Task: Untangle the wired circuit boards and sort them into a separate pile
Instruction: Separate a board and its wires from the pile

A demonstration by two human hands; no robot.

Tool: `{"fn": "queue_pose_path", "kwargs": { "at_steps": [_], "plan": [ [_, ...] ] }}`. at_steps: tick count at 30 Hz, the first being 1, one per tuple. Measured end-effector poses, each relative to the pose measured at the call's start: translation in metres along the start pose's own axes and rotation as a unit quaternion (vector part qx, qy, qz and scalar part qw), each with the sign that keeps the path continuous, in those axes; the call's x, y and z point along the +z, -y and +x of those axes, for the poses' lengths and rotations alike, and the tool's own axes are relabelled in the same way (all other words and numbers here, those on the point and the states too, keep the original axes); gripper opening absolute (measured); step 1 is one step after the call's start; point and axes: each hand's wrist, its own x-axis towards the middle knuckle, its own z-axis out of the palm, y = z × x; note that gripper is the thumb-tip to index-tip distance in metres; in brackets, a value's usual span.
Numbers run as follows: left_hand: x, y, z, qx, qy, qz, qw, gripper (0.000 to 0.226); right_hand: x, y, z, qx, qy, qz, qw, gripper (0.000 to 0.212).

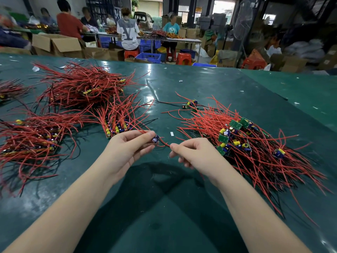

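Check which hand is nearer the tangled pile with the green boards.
Right. The right hand sits just beside the tangled pile, pinching a wire; the left hand is farther off, holding a small board.

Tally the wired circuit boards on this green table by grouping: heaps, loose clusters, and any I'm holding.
Heaps: 5
Loose cluster: 1
Held board, pinched by left hand and right hand: 1
Total: 7

One small wired circuit board (pixel 156 139) sits midair between a tangled red-wire heap (pixel 244 143) and sorted piles (pixel 116 123).
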Motion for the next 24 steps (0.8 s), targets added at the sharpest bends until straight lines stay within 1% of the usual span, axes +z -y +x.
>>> {"fn": "queue_pose_path", "kwargs": {
  "at_steps": [2,5,7,10,12,17,21,24],
  "plan": [
    [-0.001,0.001,0.0,-0.001,0.001,0.012,1.0,0.023,-0.001,0.0,-0.001,-0.001,0.016,-0.001,1.0,0.03],
    [-0.001,0.003,0.001,-0.006,-0.005,0.034,0.999,0.011,0.0,-0.001,-0.001,-0.011,0.004,-0.031,0.999,0.028],
    [-0.001,0.002,0.001,-0.001,-0.01,0.029,1.0,0.016,0.0,-0.001,-0.001,-0.016,0.0,-0.033,0.999,0.028],
    [-0.003,-0.003,0.001,0.017,-0.019,0.006,1.0,0.023,-0.004,0.002,-0.001,-0.005,0.02,-0.012,1.0,0.03],
    [-0.003,-0.004,0.001,0.023,-0.022,0.006,0.999,0.021,-0.007,0.002,-0.002,-0.002,0.023,-0.016,1.0,0.031],
    [-0.002,0.0,0.001,0.021,-0.036,0.028,0.999,0.007,-0.008,0.0,0.0,-0.004,-0.013,-0.039,0.999,0.029],
    [-0.005,-0.005,0.002,0.037,-0.051,0.006,0.998,0.01,-0.012,0.002,-0.001,0.001,0.003,-0.011,1.0,0.028],
    [-0.002,-0.003,0.0,0.038,-0.044,0.023,0.998,0.006,-0.012,0.001,0.0,-0.01,-0.021,-0.009,1.0,0.025]
  ]
}}
